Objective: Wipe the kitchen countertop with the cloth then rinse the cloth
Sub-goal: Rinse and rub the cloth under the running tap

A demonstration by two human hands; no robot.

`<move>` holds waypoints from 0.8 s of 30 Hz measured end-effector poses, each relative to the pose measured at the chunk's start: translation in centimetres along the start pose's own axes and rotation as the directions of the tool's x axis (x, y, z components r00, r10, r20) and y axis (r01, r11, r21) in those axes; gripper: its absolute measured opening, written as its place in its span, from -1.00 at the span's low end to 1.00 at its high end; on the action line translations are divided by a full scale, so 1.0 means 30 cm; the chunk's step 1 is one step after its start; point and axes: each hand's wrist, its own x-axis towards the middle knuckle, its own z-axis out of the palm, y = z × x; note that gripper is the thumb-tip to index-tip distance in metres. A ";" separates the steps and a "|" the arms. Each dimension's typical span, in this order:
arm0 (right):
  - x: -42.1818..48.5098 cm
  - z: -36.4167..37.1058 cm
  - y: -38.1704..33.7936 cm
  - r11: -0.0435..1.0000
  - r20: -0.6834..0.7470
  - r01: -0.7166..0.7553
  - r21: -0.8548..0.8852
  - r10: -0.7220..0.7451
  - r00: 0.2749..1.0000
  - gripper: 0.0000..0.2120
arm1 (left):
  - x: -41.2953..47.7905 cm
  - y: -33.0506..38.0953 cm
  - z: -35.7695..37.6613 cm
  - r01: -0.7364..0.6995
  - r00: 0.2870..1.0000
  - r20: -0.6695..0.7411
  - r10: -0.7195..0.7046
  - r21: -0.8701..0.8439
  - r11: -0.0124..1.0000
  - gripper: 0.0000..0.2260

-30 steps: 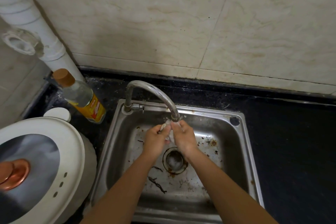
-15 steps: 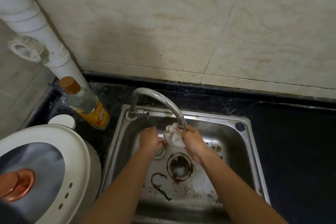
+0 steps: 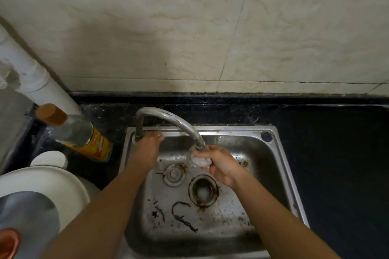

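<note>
A small white cloth (image 3: 200, 161) is bunched in my right hand (image 3: 219, 164), held right under the spout of the curved metal tap (image 3: 168, 119) above the steel sink (image 3: 280, 166). My left hand (image 3: 148, 147) reaches to the tap's base at the sink's back left rim, its fingers laid over the handle there; the handle itself is hidden. The black countertop (image 3: 336, 153) runs to the right of the sink.
A clear bottle with a brown cap and yellow label (image 3: 77, 134) leans at the left of the sink, beside a white pipe (image 3: 35, 78). A white appliance lid (image 3: 42, 195) fills the lower left. A strainer plug (image 3: 174, 173), an open drain (image 3: 203, 190) and dark debris lie in the basin.
My left hand let go of the cloth and moved back-left to the tap's base. My right hand now holds the cloth alone under the spout.
</note>
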 end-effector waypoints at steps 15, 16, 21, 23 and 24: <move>-0.169 -0.025 -0.055 0.987 -0.014 0.015 -0.161 -0.017 1.000 -0.60 | -0.219 0.236 -0.013 0.644 0.759 0.601 -0.251 -0.749 0.155 -0.63; -0.186 -0.026 -0.063 0.980 0.014 0.013 -0.198 -0.011 1.000 -0.61 | -0.250 0.251 -0.021 0.693 0.718 0.685 -0.126 -0.720 0.038 -0.61; -0.262 -0.025 -0.084 0.908 -0.003 0.049 -0.416 -0.055 0.998 -0.56 | -0.302 0.295 -0.082 0.638 0.769 0.637 0.049 -0.762 -0.110 -0.74; -0.292 -0.030 -0.088 0.839 0.045 0.076 -0.539 -0.061 0.997 -0.42 | -0.304 0.307 -0.111 0.588 0.809 0.586 0.052 -0.803 -0.098 -0.78; -0.308 -0.028 -0.089 0.742 0.080 0.098 -0.663 -0.060 0.995 -0.32 | -0.305 0.312 -0.122 0.568 0.823 0.565 0.052 -0.820 -0.074 -0.78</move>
